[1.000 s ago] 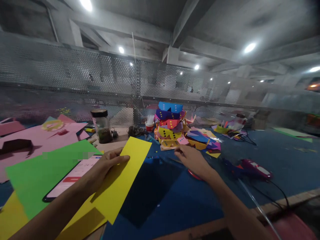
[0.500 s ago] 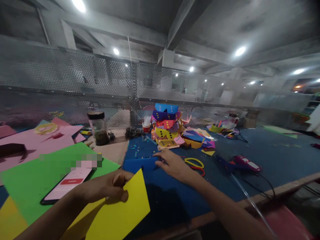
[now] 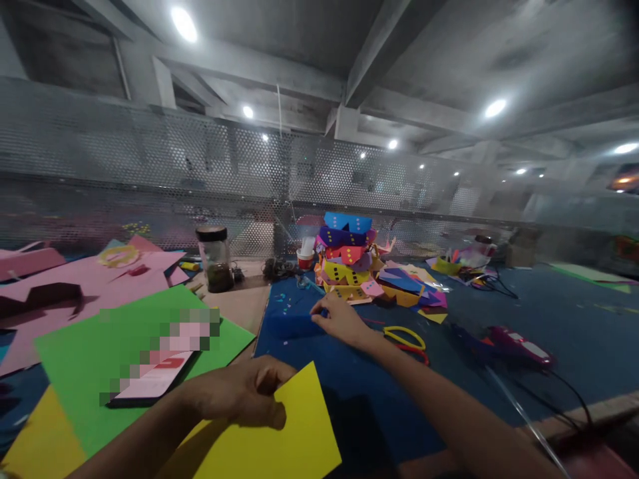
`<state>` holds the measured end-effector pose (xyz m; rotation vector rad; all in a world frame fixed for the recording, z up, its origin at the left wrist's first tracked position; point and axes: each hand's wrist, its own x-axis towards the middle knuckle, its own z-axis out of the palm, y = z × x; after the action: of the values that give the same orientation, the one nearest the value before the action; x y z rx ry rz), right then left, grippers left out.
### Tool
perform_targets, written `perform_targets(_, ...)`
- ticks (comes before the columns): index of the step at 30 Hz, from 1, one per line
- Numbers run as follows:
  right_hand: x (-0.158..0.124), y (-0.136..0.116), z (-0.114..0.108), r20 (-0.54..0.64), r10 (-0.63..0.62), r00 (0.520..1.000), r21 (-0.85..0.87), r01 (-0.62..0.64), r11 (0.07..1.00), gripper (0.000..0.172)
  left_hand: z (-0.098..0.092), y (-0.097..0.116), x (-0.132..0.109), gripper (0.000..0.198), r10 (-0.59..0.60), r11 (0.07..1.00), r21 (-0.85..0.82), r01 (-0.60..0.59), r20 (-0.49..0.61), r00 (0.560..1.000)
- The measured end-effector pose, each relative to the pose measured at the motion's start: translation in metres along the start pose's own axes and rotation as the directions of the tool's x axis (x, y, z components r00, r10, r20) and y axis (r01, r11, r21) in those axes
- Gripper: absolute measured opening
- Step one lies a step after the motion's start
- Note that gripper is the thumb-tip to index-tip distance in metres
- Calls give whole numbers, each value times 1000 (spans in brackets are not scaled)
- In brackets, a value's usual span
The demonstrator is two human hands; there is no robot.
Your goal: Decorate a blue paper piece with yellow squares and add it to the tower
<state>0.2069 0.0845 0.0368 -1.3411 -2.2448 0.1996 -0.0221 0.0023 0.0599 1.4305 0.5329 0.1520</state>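
Observation:
My left hand (image 3: 244,392) pinches a bright yellow sheet of paper (image 3: 279,439) by its upper edge, tilted up at the front of the table. Farther forward, my right hand (image 3: 342,320) has thumb and fingertips closed at the right end of a blue paper piece (image 3: 294,324). That piece is hard to tell from the blue tabletop (image 3: 309,372) under it. Just beyond stands a stack of colourful paper pieces (image 3: 345,256) with small dots stuck on them. Scissors with yellow and red handles (image 3: 405,337) lie right of my right wrist.
On the left, a phone (image 3: 154,379) rests on a green sheet (image 3: 70,346), beside pink sheets (image 3: 144,276). Behind are a lidded jar (image 3: 214,261) and a red-and-white cup (image 3: 305,258). A purple corded tool (image 3: 522,347) lies right. Perforated metal panels (image 3: 239,166) stand behind.
The view has turned slightly left, so everything sits farther right in the picture. My left hand still holds the yellow sheet, and my right hand stays at the blue paper piece.

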Motion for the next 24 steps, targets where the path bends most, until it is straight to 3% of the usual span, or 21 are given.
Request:
perform_targets(5,30,7,-8,-51,61,997,-76,-65,995,21,-6,-7,4,26,3,1000,3,-2,-137,991)
perform_targets(8,29,10,-20,-78,105,991,-163,-116,980,31,-9,-10,7,26,31,1000,7,-31,-231,972)
perform_targets(14,-39,29,-63,52,173,984,-365,-142,920,23,-19,-15,12,26,23,998,61,-1,-356,934)
perform_targets(19,-106,58,-88,182,323,929,-545,-178,819,21,-22,-15,14,37,87,996,17,-87,-356,931)
perform_targets(24,-128,67,-93,249,368,896,-605,-153,781,25,-19,-13,14,31,81,996,1,-88,-388,918)
